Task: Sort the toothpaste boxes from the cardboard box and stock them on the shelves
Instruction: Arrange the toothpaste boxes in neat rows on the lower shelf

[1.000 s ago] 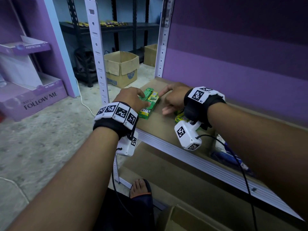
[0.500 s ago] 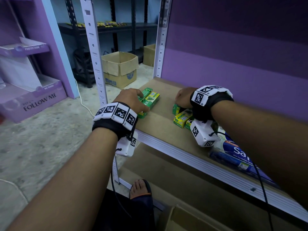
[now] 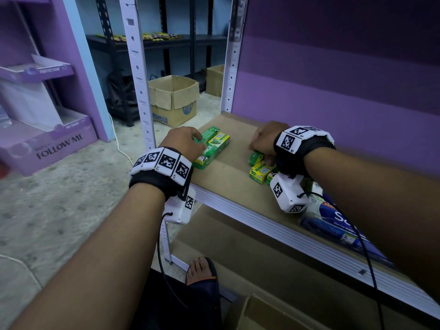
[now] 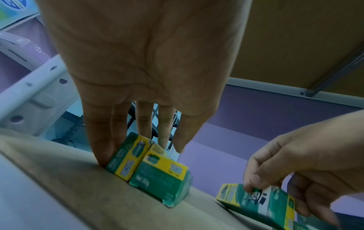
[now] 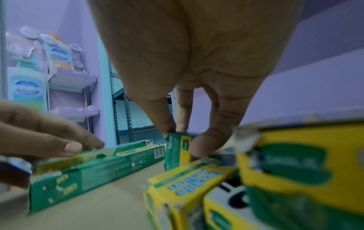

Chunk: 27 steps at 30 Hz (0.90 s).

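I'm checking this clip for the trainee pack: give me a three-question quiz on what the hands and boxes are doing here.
1. True or false: the left hand rests on two long green toothpaste boxes lying side by side on the shelf board.
2. The right hand pinches: A) a small green box; B) the blue pack; C) nothing.
3. Fill in: the yellow-green small boxes lie under the person's ____ wrist.

Key: 1 true; 2 A; 3 right.
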{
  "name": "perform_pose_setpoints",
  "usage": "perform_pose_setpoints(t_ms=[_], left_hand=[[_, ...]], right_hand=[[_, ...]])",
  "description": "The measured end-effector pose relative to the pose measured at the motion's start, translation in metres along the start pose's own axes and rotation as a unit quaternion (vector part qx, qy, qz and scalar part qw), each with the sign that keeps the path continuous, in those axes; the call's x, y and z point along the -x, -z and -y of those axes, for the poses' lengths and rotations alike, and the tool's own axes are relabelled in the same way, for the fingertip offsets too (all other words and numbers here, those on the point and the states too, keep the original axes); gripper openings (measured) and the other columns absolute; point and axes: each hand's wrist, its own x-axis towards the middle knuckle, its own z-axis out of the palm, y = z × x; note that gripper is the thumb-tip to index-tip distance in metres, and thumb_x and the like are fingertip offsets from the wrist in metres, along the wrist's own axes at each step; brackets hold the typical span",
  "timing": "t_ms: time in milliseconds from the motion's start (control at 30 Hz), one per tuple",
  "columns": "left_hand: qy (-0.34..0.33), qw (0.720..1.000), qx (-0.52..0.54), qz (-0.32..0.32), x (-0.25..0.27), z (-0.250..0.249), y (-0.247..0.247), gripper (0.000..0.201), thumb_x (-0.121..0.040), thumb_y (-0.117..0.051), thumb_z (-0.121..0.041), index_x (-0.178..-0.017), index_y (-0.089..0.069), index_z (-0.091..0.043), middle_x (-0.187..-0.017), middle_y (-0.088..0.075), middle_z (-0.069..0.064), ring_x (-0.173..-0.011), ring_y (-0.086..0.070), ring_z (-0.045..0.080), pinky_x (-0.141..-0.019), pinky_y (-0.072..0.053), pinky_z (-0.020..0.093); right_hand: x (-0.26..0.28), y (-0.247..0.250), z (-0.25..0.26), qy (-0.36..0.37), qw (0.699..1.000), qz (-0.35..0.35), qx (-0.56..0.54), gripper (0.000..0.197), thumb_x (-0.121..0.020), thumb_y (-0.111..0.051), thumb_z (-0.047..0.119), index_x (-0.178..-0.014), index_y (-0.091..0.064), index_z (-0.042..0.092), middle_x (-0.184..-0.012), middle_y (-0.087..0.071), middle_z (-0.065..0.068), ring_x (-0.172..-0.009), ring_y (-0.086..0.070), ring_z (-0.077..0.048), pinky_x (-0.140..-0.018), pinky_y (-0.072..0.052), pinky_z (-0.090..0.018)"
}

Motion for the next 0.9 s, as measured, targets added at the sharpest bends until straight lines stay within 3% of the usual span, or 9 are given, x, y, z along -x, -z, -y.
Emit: perform_pose_setpoints(t_ms=[100, 200, 367, 467, 567, 600, 667, 800, 900], left_hand=[[0.011, 1.000, 0.006, -0.015, -0.001, 0.002, 0.000, 0.038, -0.095, -0.055, -0.021, -0.133, -0.057, -0.020, -0.126, -0.062, 0.006, -0.112, -0.058, 0.023, -0.085, -0.042, 0.025], [0.024, 0.999, -0.001, -0.022, -0.001, 0.003, 0.001, 0.040, -0.094, -0.047, -0.013, -0.131, -0.059, -0.021, -0.133, -0.057, 0.009, -0.117, -0.056, 0.027, -0.089, -0.043, 0.028], [0.029, 0.999, -0.007, -0.011, 0.000, 0.006, 0.003, 0.038, -0.094, -0.046, -0.012, -0.127, -0.063, -0.023, -0.135, -0.056, 0.009, -0.116, -0.057, 0.027, -0.091, -0.047, 0.030], [0.025, 1.000, -0.004, -0.017, 0.000, 0.008, 0.003, 0.036, -0.095, -0.046, -0.012, -0.124, -0.065, -0.023, -0.135, -0.057, 0.007, -0.117, -0.056, 0.025, -0.088, -0.044, 0.027], [0.021, 0.999, -0.001, -0.026, 0.001, 0.009, 0.004, 0.035, -0.096, -0.045, -0.013, -0.123, -0.066, -0.023, -0.135, -0.057, 0.007, -0.117, -0.056, 0.025, -0.085, -0.043, 0.027], [0.020, 0.999, -0.001, -0.027, 0.001, 0.010, 0.004, 0.035, -0.096, -0.045, -0.013, -0.123, -0.066, -0.024, -0.135, -0.057, 0.007, -0.117, -0.056, 0.025, -0.085, -0.043, 0.027], [0.021, 0.999, 0.004, -0.027, 0.002, 0.011, 0.004, 0.034, -0.096, -0.046, -0.015, -0.122, -0.067, -0.024, -0.134, -0.058, 0.008, -0.115, -0.057, 0.025, -0.082, -0.043, 0.026], [0.020, 0.999, 0.008, -0.028, 0.002, 0.012, 0.005, 0.033, -0.095, -0.047, -0.016, -0.121, -0.067, -0.025, -0.133, -0.058, 0.008, -0.112, -0.058, 0.025, -0.082, -0.044, 0.026], [0.023, 0.999, 0.011, -0.028, 0.002, 0.012, 0.005, 0.032, -0.095, -0.050, -0.018, -0.120, -0.067, -0.026, -0.128, -0.061, 0.008, -0.105, -0.061, 0.024, -0.080, -0.046, 0.026]], right_hand=[[0.003, 0.005, 0.001, 0.020, 0.998, 0.028, -0.049, 0.025, -0.066, -0.071, 0.030, -0.088, -0.065, 0.018, -0.085, -0.072, -0.004, -0.066, -0.072, -0.022, -0.065, -0.062, -0.035], [0.016, 0.010, 0.013, 0.014, 0.974, 0.046, -0.223, 0.029, -0.073, -0.074, 0.016, -0.100, -0.068, 0.011, -0.094, -0.070, -0.013, -0.065, -0.072, -0.023, -0.053, -0.058, -0.031], [0.029, 0.009, 0.041, 0.009, 0.923, 0.043, -0.381, 0.023, -0.083, -0.074, 0.009, -0.104, -0.066, 0.004, -0.085, -0.064, -0.015, -0.049, -0.069, -0.027, -0.040, -0.053, -0.028], [0.035, 0.005, 0.054, 0.028, 0.915, 0.057, -0.398, 0.020, -0.085, -0.072, 0.011, -0.103, -0.066, 0.004, -0.089, -0.067, -0.013, -0.058, -0.071, -0.024, -0.047, -0.055, -0.027], [0.042, -0.001, 0.064, 0.072, 0.931, 0.075, -0.349, 0.031, -0.088, -0.071, 0.017, -0.115, -0.065, 0.004, -0.104, -0.069, -0.013, -0.088, -0.073, -0.028, -0.071, -0.061, -0.035], [0.043, -0.003, 0.066, 0.067, 0.924, 0.083, -0.367, 0.031, -0.089, -0.069, 0.015, -0.117, -0.064, 0.003, -0.109, -0.068, -0.016, -0.091, -0.072, -0.029, -0.073, -0.061, -0.035], [0.042, -0.008, 0.067, 0.061, 0.917, 0.085, -0.385, 0.029, -0.088, -0.069, 0.010, -0.116, -0.065, 0.002, -0.103, -0.069, -0.016, -0.080, -0.073, -0.028, -0.065, -0.062, -0.035], [0.045, -0.012, 0.068, 0.057, 0.919, 0.082, -0.381, 0.010, -0.087, -0.070, 0.009, -0.089, -0.073, 0.018, -0.091, -0.069, -0.008, -0.057, -0.071, -0.024, -0.055, -0.061, -0.032], [0.050, -0.012, 0.069, 0.055, 0.907, 0.103, -0.405, 0.020, -0.091, -0.064, 0.001, -0.100, -0.069, 0.018, -0.100, -0.067, -0.017, -0.061, -0.069, -0.026, -0.052, -0.060, -0.032]])
